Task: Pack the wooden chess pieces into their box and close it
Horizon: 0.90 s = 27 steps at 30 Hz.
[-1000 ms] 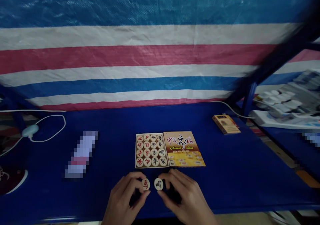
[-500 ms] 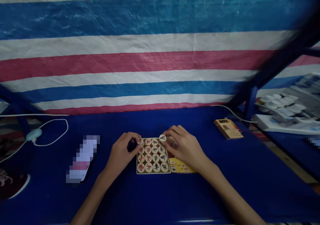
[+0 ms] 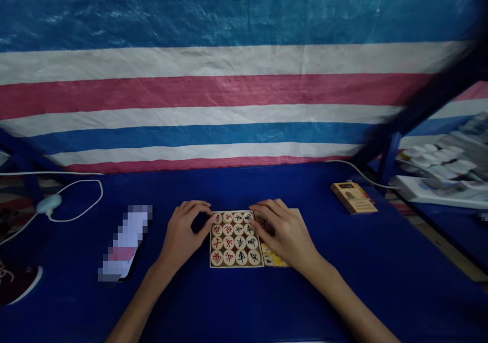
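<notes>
Between my hands lies a shallow box (image 3: 236,267) filled with rows of round Chinese chess pieces, red characters on the left columns and black on the right. My left hand (image 3: 186,227) curves at the box's upper left corner, thumb and forefinger apart, tips by the red corner piece (image 3: 216,218). At the upper right corner, my right hand (image 3: 284,234) has its thumb and forefinger apart beside the black horse piece (image 3: 248,217), which sits in its row. Partly hidden under that hand is a flat box cover (image 3: 298,213) with a yellow printed part (image 3: 272,257).
A phone (image 3: 125,241) with a blurred screen lies left on the blue table (image 3: 213,307). A white cable (image 3: 101,190) loops behind it. A small yellow-brown box (image 3: 354,198) lies at right. White plugs (image 3: 438,157) and a power strip (image 3: 438,191) stand farther right. A dark shoe (image 3: 19,284) shows at left.
My right hand has lowered the black horse piece into the upper right corner and loosened its fingers. My left fingers have moved slightly off the red corner piece. The view has shifted a little.
</notes>
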{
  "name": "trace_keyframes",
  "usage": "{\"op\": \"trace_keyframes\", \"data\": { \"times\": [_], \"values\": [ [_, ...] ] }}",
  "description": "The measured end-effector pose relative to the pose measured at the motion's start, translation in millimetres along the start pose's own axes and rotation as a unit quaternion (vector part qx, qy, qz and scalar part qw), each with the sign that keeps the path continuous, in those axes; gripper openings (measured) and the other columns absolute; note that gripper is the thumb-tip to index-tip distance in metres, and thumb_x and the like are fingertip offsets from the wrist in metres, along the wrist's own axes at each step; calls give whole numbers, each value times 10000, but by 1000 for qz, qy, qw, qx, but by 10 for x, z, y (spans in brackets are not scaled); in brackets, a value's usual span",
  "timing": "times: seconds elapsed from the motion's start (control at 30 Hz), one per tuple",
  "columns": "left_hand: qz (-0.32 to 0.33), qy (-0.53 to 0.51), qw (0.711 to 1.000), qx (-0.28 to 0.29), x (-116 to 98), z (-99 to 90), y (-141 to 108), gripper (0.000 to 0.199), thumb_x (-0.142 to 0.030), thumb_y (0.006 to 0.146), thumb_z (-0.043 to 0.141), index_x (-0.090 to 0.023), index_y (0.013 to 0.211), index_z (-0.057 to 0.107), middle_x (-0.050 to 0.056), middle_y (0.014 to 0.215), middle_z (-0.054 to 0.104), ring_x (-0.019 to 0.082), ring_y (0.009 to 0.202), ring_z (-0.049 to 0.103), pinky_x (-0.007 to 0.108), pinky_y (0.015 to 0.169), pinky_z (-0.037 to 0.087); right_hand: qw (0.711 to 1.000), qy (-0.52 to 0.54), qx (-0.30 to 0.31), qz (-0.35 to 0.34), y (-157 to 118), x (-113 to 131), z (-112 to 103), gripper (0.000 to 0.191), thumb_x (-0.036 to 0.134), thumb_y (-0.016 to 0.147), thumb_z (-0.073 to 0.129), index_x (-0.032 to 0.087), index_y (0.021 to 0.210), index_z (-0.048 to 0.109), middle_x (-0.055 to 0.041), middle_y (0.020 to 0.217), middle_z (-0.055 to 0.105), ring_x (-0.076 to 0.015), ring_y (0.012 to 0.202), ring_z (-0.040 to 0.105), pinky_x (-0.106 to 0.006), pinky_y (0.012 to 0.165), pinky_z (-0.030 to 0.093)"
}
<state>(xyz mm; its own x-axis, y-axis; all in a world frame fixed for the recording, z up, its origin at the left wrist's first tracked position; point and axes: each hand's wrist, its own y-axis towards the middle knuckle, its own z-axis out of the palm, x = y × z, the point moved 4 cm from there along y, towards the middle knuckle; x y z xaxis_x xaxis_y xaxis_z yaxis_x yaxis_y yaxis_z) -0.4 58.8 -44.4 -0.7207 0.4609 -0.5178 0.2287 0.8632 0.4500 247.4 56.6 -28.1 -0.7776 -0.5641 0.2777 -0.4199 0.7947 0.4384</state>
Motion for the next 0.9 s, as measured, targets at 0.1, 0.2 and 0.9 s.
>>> {"op": "trace_keyframes", "data": {
  "times": [0.1, 0.2, 0.9],
  "values": [
    [-2, 3, 1000, -1, 21, 3, -13, 83, -254, 969, 602, -229, 943, 677, 34, 1105, 710, 214, 1036, 654, 443, 928, 506, 999, 33, 9, 2, -13, -4, -6, 211, 264, 1002, 511, 213, 1053, 709, -56, 1034, 733, -214, 957, 634, -372, 810, 490],
    [-1, -1, 1000, 6, 22, 21, -20, 97, -254, 976, 594, -230, 959, 686, 25, 1095, 709, 200, 1025, 659, 422, 932, 504, 997, 68, 23, -9, -22, -4, 3, 235, 244, 1014, 486, 202, 1104, 699, -59, 1038, 741, -219, 973, 638, -385, 839, 504],
    [-18, -27, 998, -61, -35, -140, -36, 154, -242, 987, 566, -226, 921, 704, 29, 1007, 718, 173, 914, 693, 340, 806, 561, 991, -99, -39, 79, -1145, 312, -11, 577, 425, 977, 552, 250, 1516, 444, -75, 1525, 523, -332, 1384, 508, -571, 1104, 417]
  ]
}}
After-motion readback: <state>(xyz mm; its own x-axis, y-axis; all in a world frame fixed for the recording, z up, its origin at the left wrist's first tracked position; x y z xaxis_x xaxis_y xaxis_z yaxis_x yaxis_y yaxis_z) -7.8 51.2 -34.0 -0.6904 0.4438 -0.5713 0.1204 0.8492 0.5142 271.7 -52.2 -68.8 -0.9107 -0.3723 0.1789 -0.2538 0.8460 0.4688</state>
